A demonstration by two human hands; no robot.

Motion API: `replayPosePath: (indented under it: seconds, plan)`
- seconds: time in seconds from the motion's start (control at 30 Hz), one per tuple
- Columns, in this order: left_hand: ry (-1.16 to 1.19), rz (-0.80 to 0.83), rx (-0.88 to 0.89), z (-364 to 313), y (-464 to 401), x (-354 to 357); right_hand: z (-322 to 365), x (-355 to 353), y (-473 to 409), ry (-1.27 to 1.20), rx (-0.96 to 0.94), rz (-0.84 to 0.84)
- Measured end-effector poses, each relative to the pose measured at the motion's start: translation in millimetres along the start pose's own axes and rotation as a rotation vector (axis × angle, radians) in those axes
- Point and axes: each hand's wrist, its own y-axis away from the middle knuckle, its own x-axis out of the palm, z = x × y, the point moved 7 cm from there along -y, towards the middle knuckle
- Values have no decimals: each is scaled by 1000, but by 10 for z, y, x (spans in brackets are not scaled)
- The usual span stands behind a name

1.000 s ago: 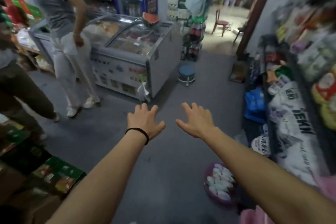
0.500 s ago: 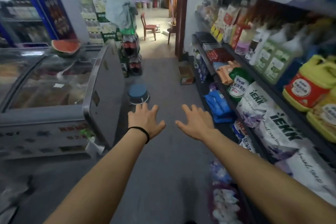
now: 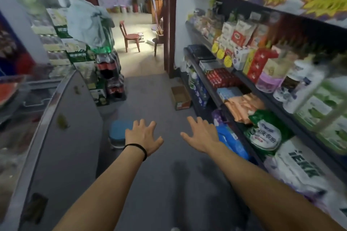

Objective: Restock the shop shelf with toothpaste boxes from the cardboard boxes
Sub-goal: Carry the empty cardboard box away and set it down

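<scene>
Both arms reach forward over the grey aisle floor. My left hand (image 3: 142, 135), a black band on its wrist, and my right hand (image 3: 201, 134) are spread flat and hold nothing. An open cardboard box (image 3: 180, 97) sits on the floor ahead, against the foot of the shop shelf (image 3: 210, 85) on the right. Rows of red boxes (image 3: 221, 77) lie on that shelf; the blur hides whether they are toothpaste.
A chest freezer (image 3: 62, 137) fills the left side, with a cut watermelon (image 3: 6, 92) on its lid. A blue stool (image 3: 118, 133) stands beside the freezer just ahead. Stacked drink crates and cola bottles (image 3: 109, 73) line the far left. A doorway with a red chair (image 3: 130, 36) lies beyond.
The view has swung right, from the freezer and two people to the aisle and the right shelf, and moved forward. Both hands stay spread and empty.
</scene>
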Motion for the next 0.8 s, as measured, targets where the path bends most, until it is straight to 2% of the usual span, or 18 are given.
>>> replayPosePath:
  seconds: [0.3,0.43,0.53,0.8]
  plan:
    - [-11,0,13,662,-2705,-343,149,-137,-2790,2,9,33]
    - [-41,-26,78,877,-4036,-392,178,-160,-3962,11,66,-46]
    - [-66,-42,173,904,-4984,-522,67,-290,-4741,-35,144,-99]
    - [-59,19,353,544,-7066,-726,-597,-412,-6429,-51,308,-46]
